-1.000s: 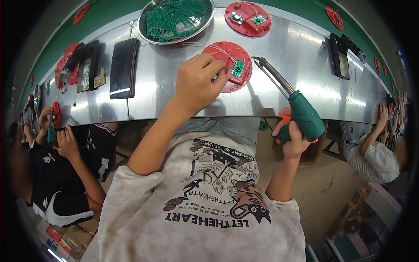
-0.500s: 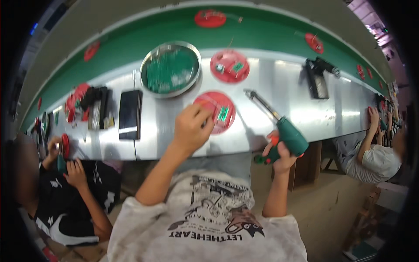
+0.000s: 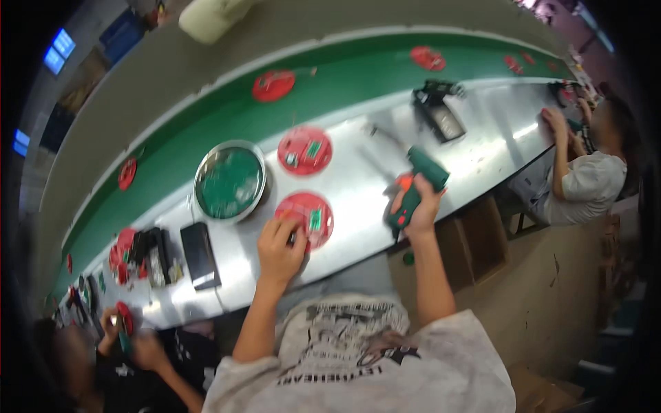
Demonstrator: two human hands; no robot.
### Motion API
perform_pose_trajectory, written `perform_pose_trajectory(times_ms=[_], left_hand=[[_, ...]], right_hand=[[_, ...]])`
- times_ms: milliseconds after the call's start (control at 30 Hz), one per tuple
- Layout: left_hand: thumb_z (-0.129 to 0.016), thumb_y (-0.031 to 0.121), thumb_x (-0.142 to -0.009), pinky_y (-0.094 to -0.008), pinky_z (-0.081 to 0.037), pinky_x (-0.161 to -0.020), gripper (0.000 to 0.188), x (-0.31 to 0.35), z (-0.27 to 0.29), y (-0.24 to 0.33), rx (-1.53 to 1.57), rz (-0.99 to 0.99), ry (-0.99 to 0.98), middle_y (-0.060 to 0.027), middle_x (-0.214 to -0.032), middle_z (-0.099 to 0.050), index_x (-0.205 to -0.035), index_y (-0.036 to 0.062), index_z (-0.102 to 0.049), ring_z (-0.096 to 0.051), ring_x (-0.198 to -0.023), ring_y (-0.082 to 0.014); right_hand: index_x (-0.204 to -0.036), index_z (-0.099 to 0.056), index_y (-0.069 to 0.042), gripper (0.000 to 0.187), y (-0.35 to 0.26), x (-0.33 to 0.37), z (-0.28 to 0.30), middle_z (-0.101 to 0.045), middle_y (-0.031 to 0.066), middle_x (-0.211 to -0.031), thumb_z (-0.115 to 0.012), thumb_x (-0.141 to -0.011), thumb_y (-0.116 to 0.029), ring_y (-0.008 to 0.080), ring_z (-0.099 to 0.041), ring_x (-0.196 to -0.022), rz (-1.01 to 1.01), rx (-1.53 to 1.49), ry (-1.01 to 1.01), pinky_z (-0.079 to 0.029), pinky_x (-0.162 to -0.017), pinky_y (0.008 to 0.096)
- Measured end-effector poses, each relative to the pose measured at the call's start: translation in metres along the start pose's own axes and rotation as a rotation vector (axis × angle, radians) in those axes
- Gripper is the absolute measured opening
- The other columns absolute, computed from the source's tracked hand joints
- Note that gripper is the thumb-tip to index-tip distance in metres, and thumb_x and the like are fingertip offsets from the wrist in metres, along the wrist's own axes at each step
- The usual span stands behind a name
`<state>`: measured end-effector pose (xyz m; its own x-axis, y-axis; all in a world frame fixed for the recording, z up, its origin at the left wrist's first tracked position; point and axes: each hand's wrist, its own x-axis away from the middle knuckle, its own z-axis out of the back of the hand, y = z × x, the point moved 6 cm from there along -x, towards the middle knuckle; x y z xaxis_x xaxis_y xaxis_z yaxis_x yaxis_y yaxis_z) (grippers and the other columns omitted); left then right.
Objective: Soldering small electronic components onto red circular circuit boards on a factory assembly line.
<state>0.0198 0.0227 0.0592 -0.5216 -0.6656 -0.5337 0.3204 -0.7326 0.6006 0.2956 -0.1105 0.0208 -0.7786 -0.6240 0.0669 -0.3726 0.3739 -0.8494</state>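
Observation:
My left hand (image 3: 281, 249) is closed at the left edge of a red round disc (image 3: 322, 238), its fingers curled together over the rim. Whatever lies between the fingertips is hidden. A small green circuit board (image 3: 315, 220) sits on that disc. In my right hand (image 3: 424, 210) is a dark green pistol-shaped soldering gun (image 3: 428, 170) with a red trigger area; its long metal shaft points to the far left over the bench. Just beyond the first disc lies a second red disc (image 3: 308, 163), also bearing a small green board.
A round metal pan (image 3: 263, 184) of green pieces stands left of the discs, near a dark phone (image 3: 200, 256). At the back right is a black stand (image 3: 431, 107). Red discs lie along the green strip (image 3: 344, 63). Co-workers sit on both sides.
The view has turned, so the bench now slopes up to the right. My right hand has carried the soldering gun farther in over the bench. The left hand stays at the near disc.

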Motion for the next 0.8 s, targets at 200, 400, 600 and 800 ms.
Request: perform_pose_trajectory(times_ms=[200,400,600,800], left_hand=[[-0.073,-0.001,-0.078,-0.0394,-0.055,-0.076,0.025,-0.003,0.013,0.003,-0.025,-0.061,0.146,-0.0178,-0.103,-0.065,-0.102,-0.0001,-0.070,-0.065,-0.087,-0.0341],[-0.075,0.015,-0.069,-0.0493,-0.042,-0.100,0.060,-0.047,0.020,0.024,-0.021,-0.217,-0.268,-0.0170,-0.121,-0.062,-0.126,0.0052,-0.062,-0.053,-0.119,-0.0367],[-0.079,0.025,-0.067,-0.0485,-0.047,-0.096,0.057,-0.027,-0.016,0.008,0.058,-0.410,-0.497,-0.0166,-0.116,-0.065,-0.118,0.0037,-0.066,-0.062,-0.109,-0.0361],[-0.078,0.017,-0.067,-0.0446,-0.049,-0.082,0.046,-0.171,0.004,-0.010,-0.101,-0.376,-0.120,-0.0132,-0.098,-0.067,-0.111,0.0057,-0.068,-0.063,-0.091,-0.0340]], right_hand=[[-0.104,-0.059,0.002,0.034,0.003,-0.005,0.003,-0.066,0.0152,-0.090,-0.053,-0.101,-0.031,0.0181,-0.056,-0.046,0.046,0.046,-0.001,-0.047,-0.043,0.0329],[-0.100,-0.060,0.002,0.036,0.002,-0.006,0.000,-0.065,0.0136,-0.081,-0.052,-0.101,-0.032,0.0177,-0.056,-0.046,0.091,0.054,0.035,-0.047,-0.042,0.0327],[-0.093,-0.062,0.002,0.038,0.007,0.004,0.007,-0.058,0.0102,-0.064,-0.053,-0.100,-0.033,0.0192,-0.052,-0.040,0.086,-0.031,0.177,-0.045,-0.038,0.0337],[-0.098,-0.058,0.002,0.032,0.000,0.007,0.019,-0.062,0.0129,-0.072,-0.051,-0.101,-0.029,0.0198,-0.054,-0.042,0.141,-0.007,0.192,-0.046,-0.038,0.0334]])
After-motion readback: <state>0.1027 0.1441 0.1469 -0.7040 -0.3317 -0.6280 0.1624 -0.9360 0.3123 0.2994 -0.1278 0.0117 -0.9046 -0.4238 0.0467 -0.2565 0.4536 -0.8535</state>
